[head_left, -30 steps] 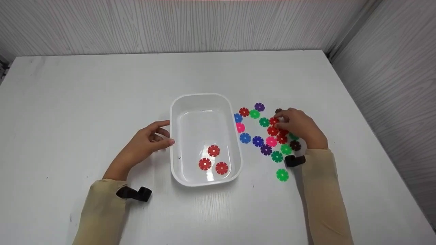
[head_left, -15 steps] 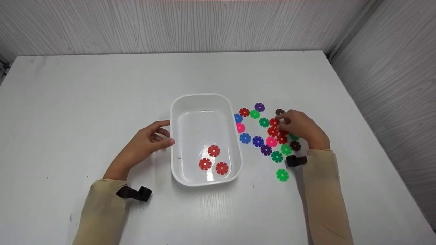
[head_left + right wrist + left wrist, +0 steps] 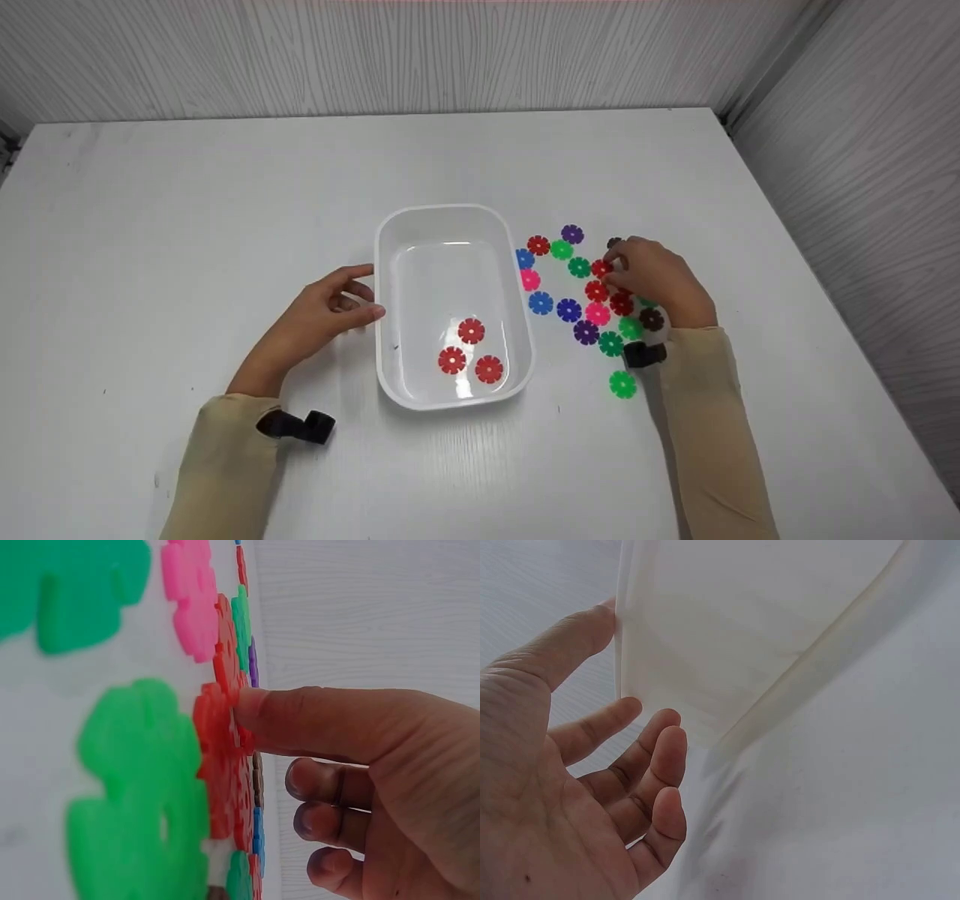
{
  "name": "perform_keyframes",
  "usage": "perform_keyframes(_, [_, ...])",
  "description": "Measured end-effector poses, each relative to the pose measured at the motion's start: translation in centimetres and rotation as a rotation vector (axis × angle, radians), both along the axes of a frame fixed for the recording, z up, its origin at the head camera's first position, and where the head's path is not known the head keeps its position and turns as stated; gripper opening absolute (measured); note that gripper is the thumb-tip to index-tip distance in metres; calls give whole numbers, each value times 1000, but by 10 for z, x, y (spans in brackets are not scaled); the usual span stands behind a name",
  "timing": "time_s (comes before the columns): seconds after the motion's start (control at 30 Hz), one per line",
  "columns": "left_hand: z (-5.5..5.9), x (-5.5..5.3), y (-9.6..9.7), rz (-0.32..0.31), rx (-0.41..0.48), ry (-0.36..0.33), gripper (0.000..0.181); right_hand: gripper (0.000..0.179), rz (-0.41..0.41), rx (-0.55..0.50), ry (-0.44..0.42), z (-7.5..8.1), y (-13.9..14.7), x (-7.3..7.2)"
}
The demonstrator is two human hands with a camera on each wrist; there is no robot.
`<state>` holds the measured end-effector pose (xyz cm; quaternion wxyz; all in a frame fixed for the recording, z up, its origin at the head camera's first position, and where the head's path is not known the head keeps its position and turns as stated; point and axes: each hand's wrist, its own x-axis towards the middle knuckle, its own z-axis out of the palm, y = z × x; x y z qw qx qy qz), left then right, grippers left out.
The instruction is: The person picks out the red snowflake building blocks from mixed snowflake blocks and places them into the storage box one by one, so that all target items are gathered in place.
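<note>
In the head view, a white rectangular tray (image 3: pixel 448 409) stands at the table's middle, holding three red notched building discs (image 3: pixel 471 331). My left hand (image 3: pixel 319 319) holds the tray's left side; its thumb (image 3: pixel 574 637) reaches over the rim and its index finger touches the outer wall. My right hand (image 3: pixel 660 277) is over the loose discs to the right. Thumb and index finger stand apart beside a red disc (image 3: pixel 601 268). In the right wrist view, the thumb (image 3: pixel 300 716) touches a red disc (image 3: pixel 216 757), while the index finger is hidden.
Several flat notched discs lie on the white table (image 3: pixel 225 202) right of the tray: blue (image 3: pixel 541 303), purple (image 3: pixel 586 332), pink (image 3: pixel 598 313), green (image 3: pixel 622 384) and dark brown (image 3: pixel 651 319). Some overlap. A panelled wall (image 3: pixel 412 60) borders the far edge.
My right hand has shifted slightly left, and two red discs at its fingertips have slid a little left too. The left hand and the tray stay put.
</note>
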<state>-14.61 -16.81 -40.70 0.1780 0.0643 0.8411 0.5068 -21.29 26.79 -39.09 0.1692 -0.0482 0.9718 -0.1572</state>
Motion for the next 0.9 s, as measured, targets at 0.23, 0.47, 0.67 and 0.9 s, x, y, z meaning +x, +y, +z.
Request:
perform_keyframes(0.23, [-2,0,1,1,5,-3,66,41,2,40,-10,1,-4,2])
perform_keyframes(0.47, [1,-1,0,-7,-8,2,66,45,2,37,11,0,-2,2])
perform_keyframes(0.67, [3,0,1,-9,-6,2,66,51,-21,-9,53,6,0,4])
perform_keyframes(0.9, [1,1,1,0,-18,-4,67,46,7,-50,119,19,-15,10])
